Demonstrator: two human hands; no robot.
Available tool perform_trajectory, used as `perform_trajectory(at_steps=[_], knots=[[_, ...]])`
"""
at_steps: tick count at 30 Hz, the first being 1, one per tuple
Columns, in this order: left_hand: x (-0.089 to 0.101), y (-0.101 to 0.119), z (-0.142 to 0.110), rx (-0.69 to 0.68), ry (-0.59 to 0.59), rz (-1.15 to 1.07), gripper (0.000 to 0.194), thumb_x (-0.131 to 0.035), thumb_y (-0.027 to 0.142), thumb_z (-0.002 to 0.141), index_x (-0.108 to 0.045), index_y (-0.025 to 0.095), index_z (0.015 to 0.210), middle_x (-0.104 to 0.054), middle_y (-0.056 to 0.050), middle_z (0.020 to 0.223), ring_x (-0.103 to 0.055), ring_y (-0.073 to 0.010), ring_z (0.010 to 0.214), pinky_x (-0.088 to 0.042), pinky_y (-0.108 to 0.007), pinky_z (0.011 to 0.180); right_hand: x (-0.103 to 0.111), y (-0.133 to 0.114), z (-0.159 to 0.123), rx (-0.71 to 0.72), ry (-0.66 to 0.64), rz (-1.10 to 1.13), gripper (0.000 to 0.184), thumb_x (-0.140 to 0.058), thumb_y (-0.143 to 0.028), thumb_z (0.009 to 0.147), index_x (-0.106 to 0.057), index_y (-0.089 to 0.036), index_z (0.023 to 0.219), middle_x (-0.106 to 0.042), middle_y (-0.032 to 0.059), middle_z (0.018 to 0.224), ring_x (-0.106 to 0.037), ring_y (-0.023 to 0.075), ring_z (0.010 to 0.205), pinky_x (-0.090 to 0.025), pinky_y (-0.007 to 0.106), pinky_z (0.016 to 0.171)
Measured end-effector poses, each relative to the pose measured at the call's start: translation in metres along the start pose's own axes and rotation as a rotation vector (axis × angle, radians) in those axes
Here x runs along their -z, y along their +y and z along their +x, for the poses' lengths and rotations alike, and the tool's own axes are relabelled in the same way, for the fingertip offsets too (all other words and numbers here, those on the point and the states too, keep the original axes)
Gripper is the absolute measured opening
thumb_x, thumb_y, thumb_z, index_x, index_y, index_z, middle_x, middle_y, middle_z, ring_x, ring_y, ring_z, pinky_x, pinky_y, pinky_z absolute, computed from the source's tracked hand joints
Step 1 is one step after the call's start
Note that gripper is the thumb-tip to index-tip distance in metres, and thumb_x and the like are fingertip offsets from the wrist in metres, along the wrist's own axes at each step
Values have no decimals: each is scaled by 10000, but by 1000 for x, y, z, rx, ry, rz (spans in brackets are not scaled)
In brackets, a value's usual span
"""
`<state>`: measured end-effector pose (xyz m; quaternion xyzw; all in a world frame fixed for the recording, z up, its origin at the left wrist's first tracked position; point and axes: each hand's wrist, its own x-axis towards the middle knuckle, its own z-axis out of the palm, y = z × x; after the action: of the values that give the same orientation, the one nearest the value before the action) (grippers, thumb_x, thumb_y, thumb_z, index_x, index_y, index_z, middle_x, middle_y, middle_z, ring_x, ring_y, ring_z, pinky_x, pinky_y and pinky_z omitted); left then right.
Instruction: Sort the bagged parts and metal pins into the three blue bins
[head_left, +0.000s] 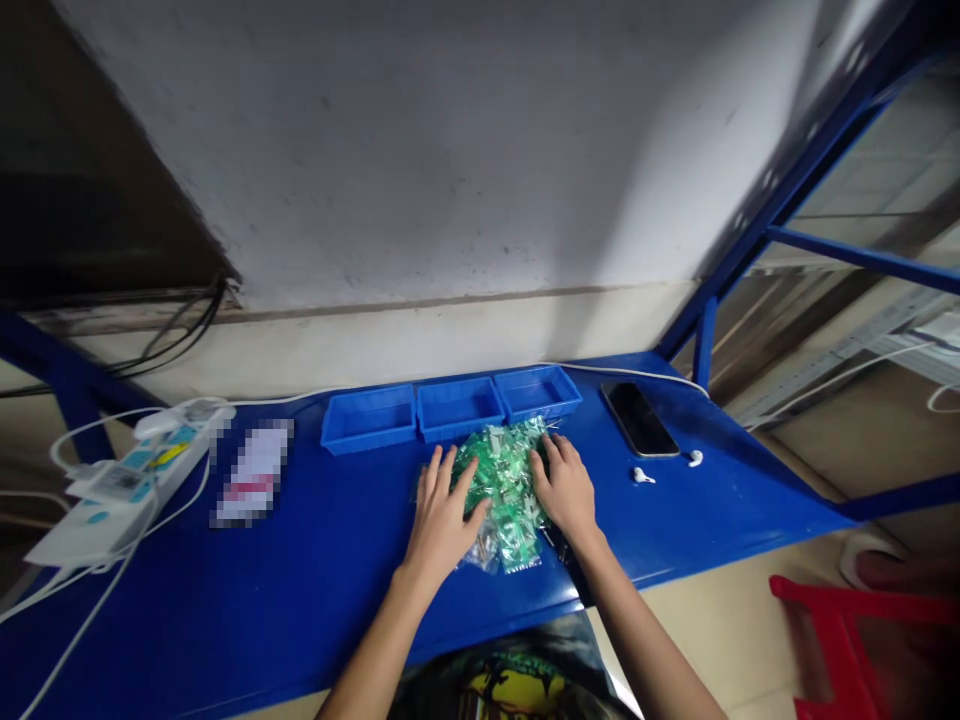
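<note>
A heap of small clear plastic packets with green contents (504,475) lies on the blue tabletop (315,580). My left hand (444,510) rests on the heap's left side, its fingers spread. On the right side, my right hand (564,487) touches the packets with its fingers stretched out. Neither hand grips a packet. Just behind the heap stand three blue trays in a row: a left tray (369,437), a middle tray (459,425) and a right tray (541,408). What is under the palms is hidden.
A dark phone (640,420) lies to the right, with two white earbuds (643,476) near it. On the left are a blurred-out flat item (255,475) and a white power strip (131,490) with cables. A red stool (862,610) stands on the floor at right.
</note>
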<state>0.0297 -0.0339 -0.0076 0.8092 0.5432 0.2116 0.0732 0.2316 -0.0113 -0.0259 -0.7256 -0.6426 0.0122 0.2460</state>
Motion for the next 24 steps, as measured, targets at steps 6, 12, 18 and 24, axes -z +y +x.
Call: perform_trajectory(at_steps=[6,12,18,24], knots=[[12,8,-6,-25,79,-71,534,-390,51,811,-420,243,1309,-308,-71,1448,-142,-265,1384,-233,-542,1086,-2,-7,-1,-57,34,46,488,-348,-413,911,-529,-100,1238,-508,159,1280,-425,275,1212,-340,416,1012],[16,25,-22,-52,119,-120,424,-469,268,871,-433,239,1293,-341,-91,1429,-208,-293,1358,-274,-523,1066,-3,-17,-9,-69,59,69,490,-336,-410,914,-531,-93,1232,-508,176,1274,-419,287,1215,-345,439,1004],[12,20,-45,-79,-32,-26,462,-540,357,836,-460,281,1285,-292,-92,1461,-211,-338,1345,-219,-609,1037,-6,-33,-24,-28,66,94,475,-338,-408,912,-534,-114,1229,-513,171,1270,-426,287,1208,-353,456,993],[16,7,-50,-44,-5,-12,382,-531,326,846,-506,307,1227,-382,-73,1401,-297,-317,1305,-262,-591,1021,-6,-39,-25,-13,71,150,454,-376,-414,898,-566,-111,1177,-526,173,1232,-425,288,1189,-353,451,985]])
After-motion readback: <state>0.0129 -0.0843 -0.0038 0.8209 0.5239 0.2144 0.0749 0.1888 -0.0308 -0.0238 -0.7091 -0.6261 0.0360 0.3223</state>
